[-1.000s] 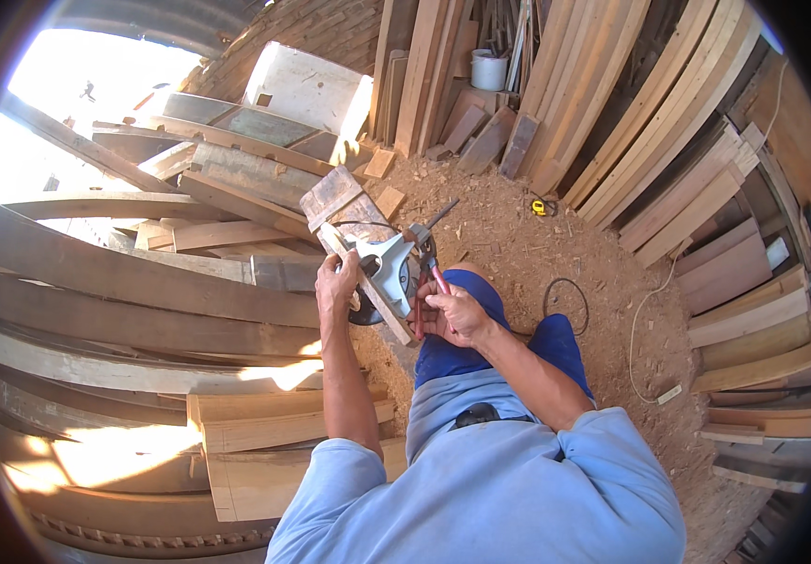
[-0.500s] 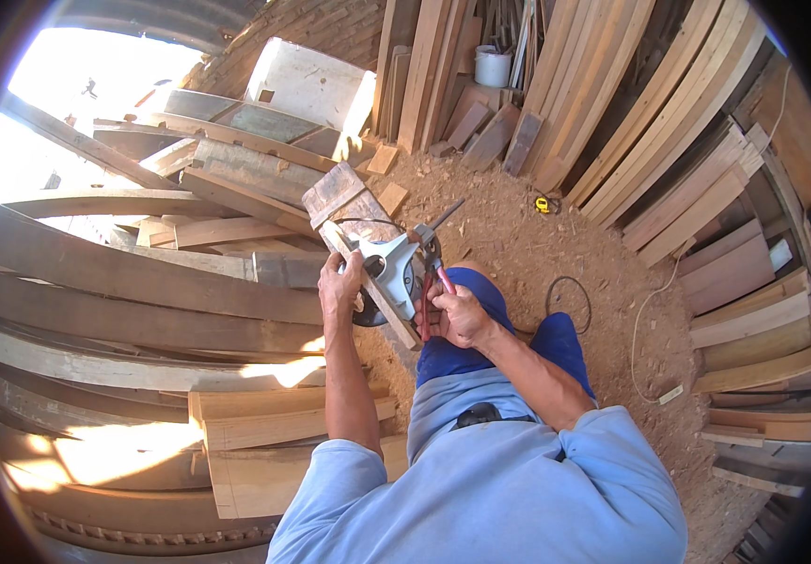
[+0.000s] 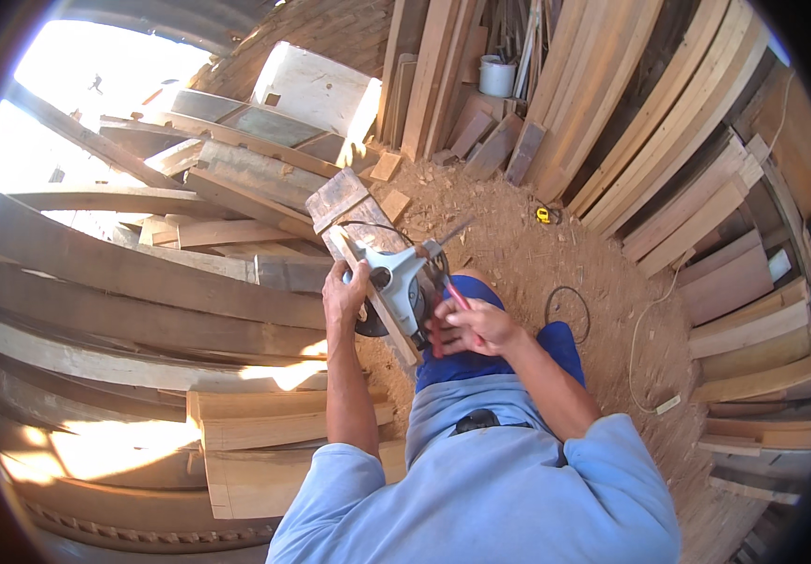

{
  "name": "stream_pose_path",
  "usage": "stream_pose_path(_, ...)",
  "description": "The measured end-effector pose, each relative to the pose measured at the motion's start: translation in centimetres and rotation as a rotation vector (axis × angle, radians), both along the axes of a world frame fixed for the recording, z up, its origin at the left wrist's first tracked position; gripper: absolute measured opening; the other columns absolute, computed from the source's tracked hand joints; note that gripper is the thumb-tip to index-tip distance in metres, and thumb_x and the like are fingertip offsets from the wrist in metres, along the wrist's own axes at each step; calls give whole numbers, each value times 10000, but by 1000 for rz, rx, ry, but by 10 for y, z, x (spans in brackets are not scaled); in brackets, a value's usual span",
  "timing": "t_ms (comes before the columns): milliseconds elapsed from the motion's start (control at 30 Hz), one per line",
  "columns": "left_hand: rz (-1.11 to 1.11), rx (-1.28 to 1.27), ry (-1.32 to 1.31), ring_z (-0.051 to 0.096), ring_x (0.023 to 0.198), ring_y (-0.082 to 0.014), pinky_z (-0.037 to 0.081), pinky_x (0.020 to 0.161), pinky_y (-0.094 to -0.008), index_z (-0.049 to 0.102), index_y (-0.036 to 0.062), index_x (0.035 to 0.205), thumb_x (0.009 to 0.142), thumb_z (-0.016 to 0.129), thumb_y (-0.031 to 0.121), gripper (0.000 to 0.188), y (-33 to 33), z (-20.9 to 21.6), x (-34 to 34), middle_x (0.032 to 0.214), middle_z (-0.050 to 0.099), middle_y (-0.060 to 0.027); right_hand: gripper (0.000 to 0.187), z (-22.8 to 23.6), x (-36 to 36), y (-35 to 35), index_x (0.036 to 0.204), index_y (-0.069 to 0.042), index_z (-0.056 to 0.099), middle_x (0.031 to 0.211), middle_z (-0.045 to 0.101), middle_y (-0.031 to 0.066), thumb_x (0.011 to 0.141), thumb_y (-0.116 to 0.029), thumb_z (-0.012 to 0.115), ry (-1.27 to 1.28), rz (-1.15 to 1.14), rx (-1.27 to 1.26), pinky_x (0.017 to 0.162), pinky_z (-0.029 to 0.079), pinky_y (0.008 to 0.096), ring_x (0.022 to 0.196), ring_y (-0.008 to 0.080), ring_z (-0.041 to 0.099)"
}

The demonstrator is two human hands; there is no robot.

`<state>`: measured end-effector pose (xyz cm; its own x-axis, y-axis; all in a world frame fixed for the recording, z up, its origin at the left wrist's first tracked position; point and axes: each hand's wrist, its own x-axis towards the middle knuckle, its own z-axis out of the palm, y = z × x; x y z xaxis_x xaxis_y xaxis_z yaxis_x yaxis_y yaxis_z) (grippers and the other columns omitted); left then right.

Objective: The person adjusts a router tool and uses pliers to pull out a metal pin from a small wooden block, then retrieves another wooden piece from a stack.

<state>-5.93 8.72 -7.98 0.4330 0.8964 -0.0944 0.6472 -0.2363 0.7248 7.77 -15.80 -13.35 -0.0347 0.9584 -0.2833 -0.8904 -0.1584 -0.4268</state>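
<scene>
My left hand (image 3: pixel 344 293) is closed around the upper part of a narrow wooden strip (image 3: pixel 388 310). The strip lies across a light grey cast-metal bracket (image 3: pixel 405 273) with arms and a round dark part below it. A thin dark rod (image 3: pixel 454 231) sticks out of the bracket's far right end. In my right hand (image 3: pixel 482 327) is a pair of red-handled pliers (image 3: pixel 458 296), its handles spread and its jaws beside that end; whether they touch it is hard to see. Beneath the bracket rests a worn board (image 3: pixel 339 199).
Stacked planks (image 3: pixel 142 291) fill the left side. Upright boards (image 3: pixel 593 85) lean at the back and right, near a white bucket (image 3: pixel 496 77). On the dusty floor lie a yellow tape measure (image 3: pixel 544 215), a black cable loop (image 3: pixel 586 315) and a pale cord (image 3: pixel 633 362).
My right hand has shifted slightly right and the pliers' handles have swung wider apart. The left hand keeps its hold, with the strip and bracket almost in the same place.
</scene>
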Motion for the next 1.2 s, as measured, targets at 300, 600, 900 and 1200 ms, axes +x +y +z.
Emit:
stream_pose_path(300, -374, 62, -32, 655, 1080, -369, 506, 945, -435, 699, 45, 1207, 774, 713, 427, 578, 2, 5, -10, 1167, 679, -187, 180, -10, 93, -87, 765, -35, 586, 692, 635, 121, 870, -174, 629, -1157, 42, -617, 601, 510, 441, 616, 231, 622)
stream_pose_path(600, -464, 61, -23, 651, 1072, -383, 511, 925, -446, 700, 60, 1173, 726, 719, 396, 560, 7, 14, -11, 1151, 673, -180, 275, 14, 125, 96, 750, 36, 566, 651, 560, 212, 798, -221, 652, -1768, 595, -248, 624, 481, 499, 619, 351, 608)
stream_pose_path(900, -470, 47, -67, 646, 1101, -384, 512, 936, -464, 683, 58, 1171, 713, 720, 410, 579, 5, 19, -8, 1185, 670, -161, 189, -97, 86, 218, 945, -36, 695, 906, 709, 246, 789, -136, 656, -1655, 190, 305, 755, 544, 487, 872, 434, 692)
stream_pose_path(1200, -482, 33, -62, 640, 1097, -392, 500, 959, -458, 667, 14, 1189, 738, 740, 299, 539, 0, 23, -3, 1177, 662, -203, 458, -65, 117, 155, 1287, -16, 645, 1144, 714, 234, 874, -215, 632, -1599, 469, -249, 954, 535, 424, 1087, 350, 694)
